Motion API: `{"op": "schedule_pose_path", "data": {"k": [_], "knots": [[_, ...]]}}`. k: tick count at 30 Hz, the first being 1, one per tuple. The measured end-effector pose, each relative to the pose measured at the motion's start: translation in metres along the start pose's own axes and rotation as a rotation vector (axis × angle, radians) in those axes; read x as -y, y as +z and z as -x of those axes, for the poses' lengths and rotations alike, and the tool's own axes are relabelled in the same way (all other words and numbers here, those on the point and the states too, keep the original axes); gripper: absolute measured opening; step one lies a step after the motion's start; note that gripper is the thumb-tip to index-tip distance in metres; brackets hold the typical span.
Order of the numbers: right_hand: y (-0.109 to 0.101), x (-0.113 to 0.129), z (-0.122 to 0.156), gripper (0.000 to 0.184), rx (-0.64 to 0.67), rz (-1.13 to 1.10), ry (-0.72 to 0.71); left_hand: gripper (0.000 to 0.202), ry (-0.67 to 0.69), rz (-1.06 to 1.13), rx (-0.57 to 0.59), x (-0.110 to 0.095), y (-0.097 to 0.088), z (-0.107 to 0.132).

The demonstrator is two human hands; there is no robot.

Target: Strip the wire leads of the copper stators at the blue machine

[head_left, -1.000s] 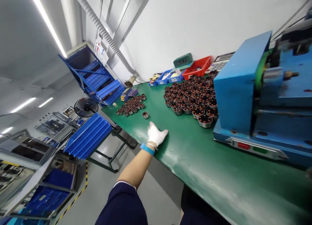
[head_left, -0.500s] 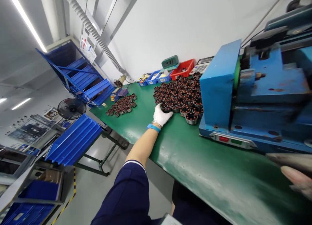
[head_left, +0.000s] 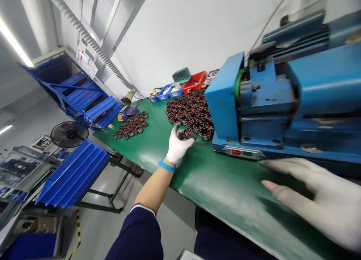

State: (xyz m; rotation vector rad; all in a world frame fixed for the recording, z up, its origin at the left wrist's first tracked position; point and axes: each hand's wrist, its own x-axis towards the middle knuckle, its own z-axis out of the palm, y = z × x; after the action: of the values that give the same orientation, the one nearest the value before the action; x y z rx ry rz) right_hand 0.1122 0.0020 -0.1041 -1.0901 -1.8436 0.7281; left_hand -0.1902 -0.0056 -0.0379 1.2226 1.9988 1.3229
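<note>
My left hand (head_left: 178, 145), in a white glove with a blue wristband, grips a motor stator (head_left: 186, 133), a round metal ring with dark and copper-coloured windings. Thumb and fingers curl around its sides, just in front of a large group of similar stators (head_left: 188, 106) packed together on the green bench (head_left: 152, 147). At the right, my right hand (head_left: 310, 196) hovers over the bench before the blue machine (head_left: 225, 98). Its glove leaves the thumb tip bare. The fingers and thumb are apart with nothing between them, and the hand is slightly blurred.
A second group of smaller wound parts (head_left: 131, 125) lies farther left. Along the wall stand a red bin (head_left: 194, 82), small blue bins (head_left: 163, 92) and a digital clock (head_left: 181, 75). A fan (head_left: 69, 134) and a blue tray on a stand (head_left: 75, 173) are beyond the bench.
My left hand has drawn a stator away from the group, toward me. My right hand has come much farther into view from the right edge. The whole view has shifted rightward.
</note>
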Motion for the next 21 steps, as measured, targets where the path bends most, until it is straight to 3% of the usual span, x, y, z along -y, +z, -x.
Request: {"op": "schedule_pose_path", "data": {"k": [1, 3, 6, 9, 11, 15, 19, 21], "knots": [[0.002, 0.003, 0.003, 0.044, 0.043, 0.029, 0.011, 0.104, 0.037, 0.045, 0.078, -0.004, 0.004, 0.019], [0.003, 0.015, 0.009, 0.071, 0.101, 0.079, 0.042, 0.120, 0.147, 0.217, 0.387, -0.012, 0.017, 0.055], [-0.004, 0.035, 0.012, 0.066, 0.185, 0.046, -0.064, 0.113, 0.216, 0.282, 0.692, -0.027, 0.037, 0.086], [-0.015, 0.043, 0.010, 0.058, 0.131, 0.015, -0.132, 0.095, 0.202, 0.348, 0.808, -0.046, 0.051, 0.087], [-0.021, 0.040, 0.007, 0.055, 0.075, -0.005, -0.162, 0.084, 0.145, 0.411, 0.817, -0.058, 0.054, 0.081], [-0.020, 0.032, 0.005, 0.054, -0.014, -0.017, -0.212, 0.037, 0.058, 0.320, 0.614, -0.077, 0.058, 0.075], [-0.017, 0.035, 0.008, 0.048, -0.051, -0.047, -0.135, 0.048, -0.094, 0.446, 0.616, -0.083, 0.070, 0.074], [-0.019, 0.038, 0.008, 0.047, -0.080, -0.072, -0.105, 0.049, -0.142, 0.603, 0.539, -0.082, 0.076, 0.072]]}}
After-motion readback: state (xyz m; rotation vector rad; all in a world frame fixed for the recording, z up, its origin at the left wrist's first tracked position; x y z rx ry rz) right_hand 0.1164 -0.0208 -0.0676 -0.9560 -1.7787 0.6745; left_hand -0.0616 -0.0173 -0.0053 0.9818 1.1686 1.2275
